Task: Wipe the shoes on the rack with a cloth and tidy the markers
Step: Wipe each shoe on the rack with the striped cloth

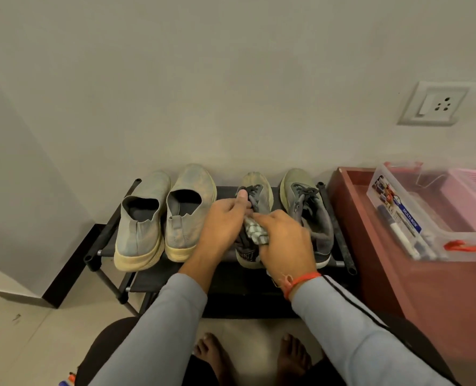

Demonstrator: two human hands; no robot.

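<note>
We see our left hand (225, 218) gripping the dark grey laced sneaker (254, 201) on the black metal shoe rack (339, 235), thumb at twelve o'clock, our right hand (284, 240) clutching the checked grey cloth (256, 231) against it, markers (401, 235) in the clear plastic box (437, 215) at three o'clock.

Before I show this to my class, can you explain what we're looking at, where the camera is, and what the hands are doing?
There is no machine here: one camera worn on a person's head looks down at their own hands. A black rack by the wall carries four shoes. The left hand grips the third shoe at its laces. The right hand holds a checked cloth against that shoe. To the right, a clear box with markers sits on a reddish table. Bare feet show below.
</note>
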